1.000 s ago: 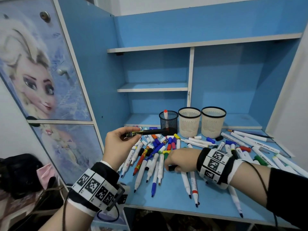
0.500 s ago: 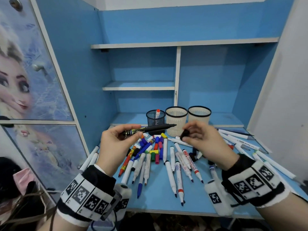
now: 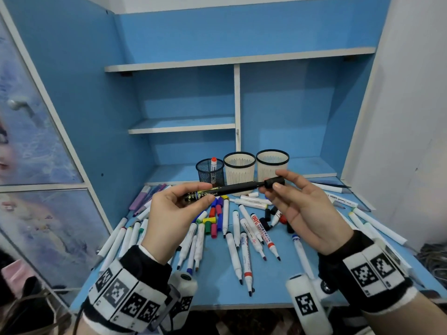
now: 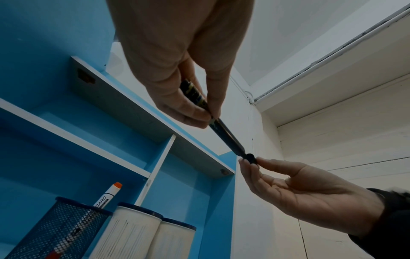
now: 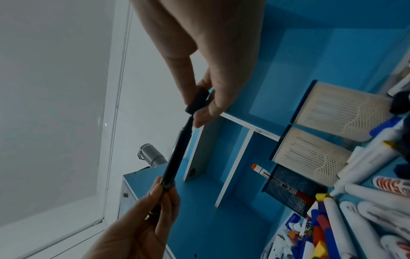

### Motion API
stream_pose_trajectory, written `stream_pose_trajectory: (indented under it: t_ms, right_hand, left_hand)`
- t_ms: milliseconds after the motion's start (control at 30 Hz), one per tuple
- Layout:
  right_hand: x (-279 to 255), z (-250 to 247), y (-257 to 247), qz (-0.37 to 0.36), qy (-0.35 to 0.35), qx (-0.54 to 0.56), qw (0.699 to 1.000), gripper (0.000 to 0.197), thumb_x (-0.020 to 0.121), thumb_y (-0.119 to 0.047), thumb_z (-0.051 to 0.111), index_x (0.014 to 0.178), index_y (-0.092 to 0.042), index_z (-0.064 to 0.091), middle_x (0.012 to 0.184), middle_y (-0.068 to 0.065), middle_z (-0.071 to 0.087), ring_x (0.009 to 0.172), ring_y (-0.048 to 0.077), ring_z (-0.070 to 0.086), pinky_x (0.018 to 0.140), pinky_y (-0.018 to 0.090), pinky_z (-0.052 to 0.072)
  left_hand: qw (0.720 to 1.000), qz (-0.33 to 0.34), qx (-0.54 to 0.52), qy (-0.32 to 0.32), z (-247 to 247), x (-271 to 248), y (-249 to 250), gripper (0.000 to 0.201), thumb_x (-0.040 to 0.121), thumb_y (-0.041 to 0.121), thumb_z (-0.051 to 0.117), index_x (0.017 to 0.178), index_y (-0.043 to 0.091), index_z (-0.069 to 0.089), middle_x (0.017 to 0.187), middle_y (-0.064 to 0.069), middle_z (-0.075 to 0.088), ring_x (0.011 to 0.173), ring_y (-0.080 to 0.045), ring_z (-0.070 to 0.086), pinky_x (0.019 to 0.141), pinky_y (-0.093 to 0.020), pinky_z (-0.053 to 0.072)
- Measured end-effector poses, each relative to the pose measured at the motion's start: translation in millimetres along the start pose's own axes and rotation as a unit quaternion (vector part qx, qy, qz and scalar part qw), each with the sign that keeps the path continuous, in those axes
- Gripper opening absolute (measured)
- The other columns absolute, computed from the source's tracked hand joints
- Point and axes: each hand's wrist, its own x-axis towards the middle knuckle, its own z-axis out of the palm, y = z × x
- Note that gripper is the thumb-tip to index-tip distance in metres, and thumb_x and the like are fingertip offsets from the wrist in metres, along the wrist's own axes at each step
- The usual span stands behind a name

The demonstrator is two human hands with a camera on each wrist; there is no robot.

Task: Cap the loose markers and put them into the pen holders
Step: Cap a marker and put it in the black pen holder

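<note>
My left hand [image 3: 193, 198] grips the rear end of a black marker [image 3: 232, 189] and holds it level above the desk. My right hand [image 3: 272, 187] pinches a black cap [image 3: 274, 182] at the marker's tip; the tip sits at the cap's mouth. The left wrist view shows the marker [image 4: 224, 133] meeting the cap [image 4: 250, 158]. In the right wrist view the cap [image 5: 197, 101] is between thumb and fingers above the marker [image 5: 177, 154]. Behind stand a black mesh holder [image 3: 210, 171] with one orange-capped marker [image 3: 213, 164] and two cream holders [image 3: 240, 168] [image 3: 272, 164].
Several uncapped white markers [image 3: 244, 250] and loose coloured caps [image 3: 212, 221] are scattered on the blue desk [image 3: 217, 286]. More markers lie at the right [image 3: 377, 223] and left [image 3: 116, 240] edges. Shelves [image 3: 181, 124] rise behind the holders; a cabinet door is at the left.
My right hand lifted a black cap from the desk and brought it to the marker's tip. The left hand kept holding the marker. The head view shifted left and closer.
</note>
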Motion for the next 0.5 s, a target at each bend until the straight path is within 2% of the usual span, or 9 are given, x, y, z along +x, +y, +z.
stream_pose_trajectory:
  t_ms: [100,200,367,500]
  right_hand:
    - [-4,-3,2,-0.002,-0.005,-0.006,1.0,0.032,0.07,0.004,0.06,0.1,-0.006,0.058,0.091,0.018,0.071,0.084,0.025,0.071,0.069,0.021,0.056]
    - [-5,-9,5,-0.01,-0.002,-0.02,1.0,0.034,0.068,0.001,0.063,0.1,-0.005,0.058,0.093,0.019,0.071,0.083,0.025,0.071,0.07,0.021,0.056]
    - [-6,-15,3,-0.045,0.001,-0.049,0.998,0.048,0.053,-0.013,0.074,0.098,-0.005,0.057,0.09,0.016,0.072,0.082,0.025,0.071,0.07,0.02,0.055]
    - [-5,-18,-1,-0.05,0.002,-0.063,0.997,0.049,0.053,-0.016,0.075,0.097,-0.005,0.058,0.093,0.017,0.071,0.082,0.027,0.071,0.07,0.021,0.055]
  left_hand:
    - [1.0,-0.006,-0.002,-0.011,2,0,0,0.019,0.073,0.003,0.076,0.089,0.014,0.075,0.087,-0.003,0.075,0.074,-0.017,0.065,0.069,-0.02,0.054]
    - [1.0,-0.008,-0.001,-0.03,3,2,2,0.019,0.072,0.002,0.076,0.087,0.014,0.075,0.088,-0.002,0.075,0.079,-0.015,0.068,0.075,-0.021,0.055]
    - [0.998,-0.004,-0.006,-0.061,7,4,6,0.019,0.069,0.001,0.077,0.083,0.014,0.074,0.084,-0.002,0.075,0.076,-0.011,0.067,0.069,-0.015,0.052]
    - [0.997,-0.009,-0.029,-0.077,11,2,10,0.018,0.062,0.008,0.077,0.079,0.013,0.074,0.081,-0.008,0.074,0.073,-0.016,0.069,0.068,-0.018,0.055]
